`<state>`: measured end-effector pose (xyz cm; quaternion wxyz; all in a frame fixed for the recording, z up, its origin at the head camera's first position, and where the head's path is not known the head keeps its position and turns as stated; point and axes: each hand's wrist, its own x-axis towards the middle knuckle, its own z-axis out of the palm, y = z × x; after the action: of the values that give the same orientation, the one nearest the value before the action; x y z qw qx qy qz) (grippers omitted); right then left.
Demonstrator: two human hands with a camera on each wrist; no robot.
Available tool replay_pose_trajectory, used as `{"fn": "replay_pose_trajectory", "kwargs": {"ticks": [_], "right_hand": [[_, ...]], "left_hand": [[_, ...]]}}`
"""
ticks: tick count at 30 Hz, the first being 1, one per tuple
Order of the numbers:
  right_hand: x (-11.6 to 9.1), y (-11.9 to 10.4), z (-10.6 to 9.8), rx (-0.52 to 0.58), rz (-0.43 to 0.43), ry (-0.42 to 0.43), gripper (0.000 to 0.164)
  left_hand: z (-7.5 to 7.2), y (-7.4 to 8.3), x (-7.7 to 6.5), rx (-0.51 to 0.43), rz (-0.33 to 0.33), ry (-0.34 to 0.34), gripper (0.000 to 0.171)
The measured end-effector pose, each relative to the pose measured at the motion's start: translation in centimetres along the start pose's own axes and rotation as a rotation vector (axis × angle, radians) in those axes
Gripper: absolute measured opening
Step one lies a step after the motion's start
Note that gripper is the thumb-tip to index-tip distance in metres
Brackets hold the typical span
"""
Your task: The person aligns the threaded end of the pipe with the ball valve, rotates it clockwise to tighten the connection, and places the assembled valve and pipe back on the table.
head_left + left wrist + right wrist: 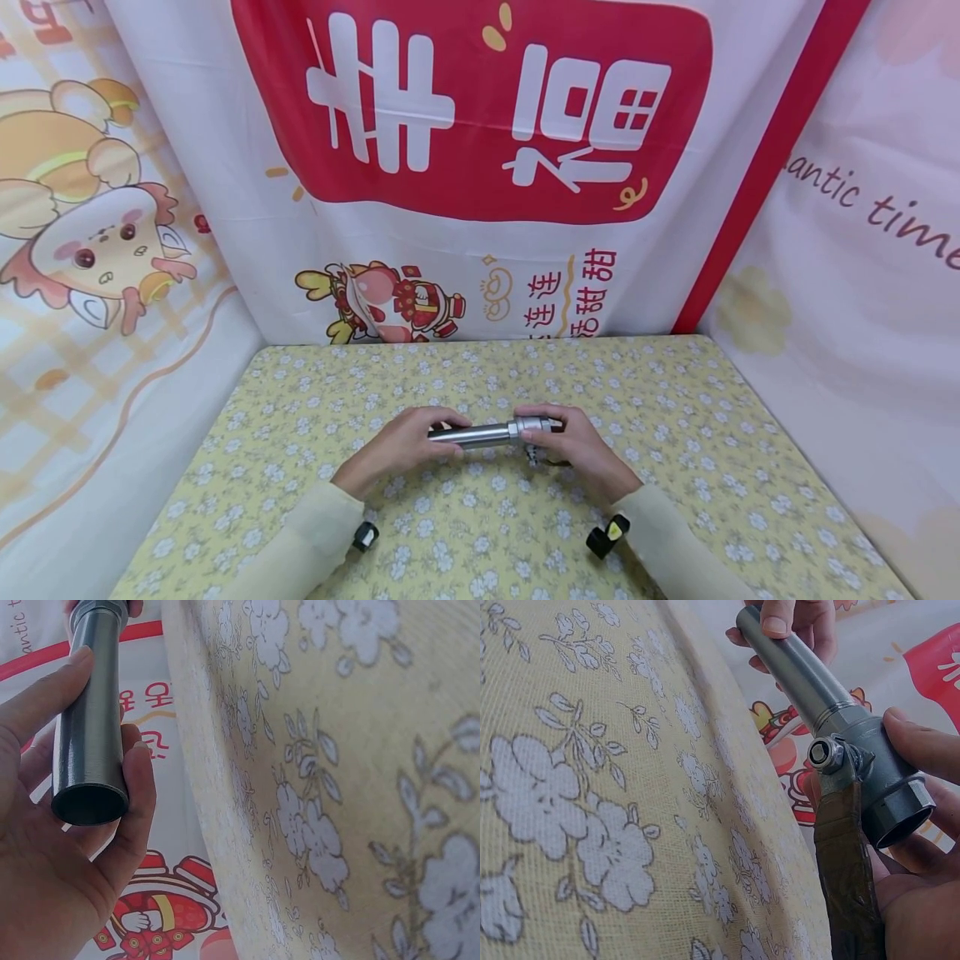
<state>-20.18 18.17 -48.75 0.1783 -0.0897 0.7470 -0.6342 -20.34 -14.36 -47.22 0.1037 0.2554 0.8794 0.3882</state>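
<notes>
A smooth metal pipe (pixel 480 436) is joined end to end with a ball valve (pixel 889 776), and both hands hold the pair level over the table. My left hand (pixel 412 437) grips the pipe near its open end, thumb on one side and fingers curled round the other. On the valve body, my right hand (pixel 573 442) has its thumb and fingers wrapped about it. The valve's lever handle (pixel 847 870), dark and wrapped-looking, hangs down beside the right palm in the right wrist view. A nut (pixel 826 754) fastens the handle to the stem.
A yellow floral cloth (pixel 480 533) covers the table. Printed fabric hangs close behind it, with a red panel (pixel 480 192), and along the left (pixel 75 333) and right sides. A dark band with a small device (pixel 607 537) sits at each wrist.
</notes>
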Motion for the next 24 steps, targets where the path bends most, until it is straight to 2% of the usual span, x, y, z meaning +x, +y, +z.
{"fn": "replay_pose_trajectory", "kwargs": {"ticks": [5,11,24], "right_hand": [[0.09,0.06,-0.03,0.004,-0.005,-0.007,0.054],[0.0,-0.06,0.05,0.011,0.011,0.007,0.048],[0.22,-0.14,0.14,0.001,-0.001,0.005,0.058]], "left_hand": [[-0.02,0.0,-0.04,0.003,-0.01,-0.005,0.04],[0.0,-0.03,-0.04,-0.015,-0.025,-0.016,0.032],[-0.2,-0.1,-0.21,-0.004,-0.024,-0.016,0.029]]}}
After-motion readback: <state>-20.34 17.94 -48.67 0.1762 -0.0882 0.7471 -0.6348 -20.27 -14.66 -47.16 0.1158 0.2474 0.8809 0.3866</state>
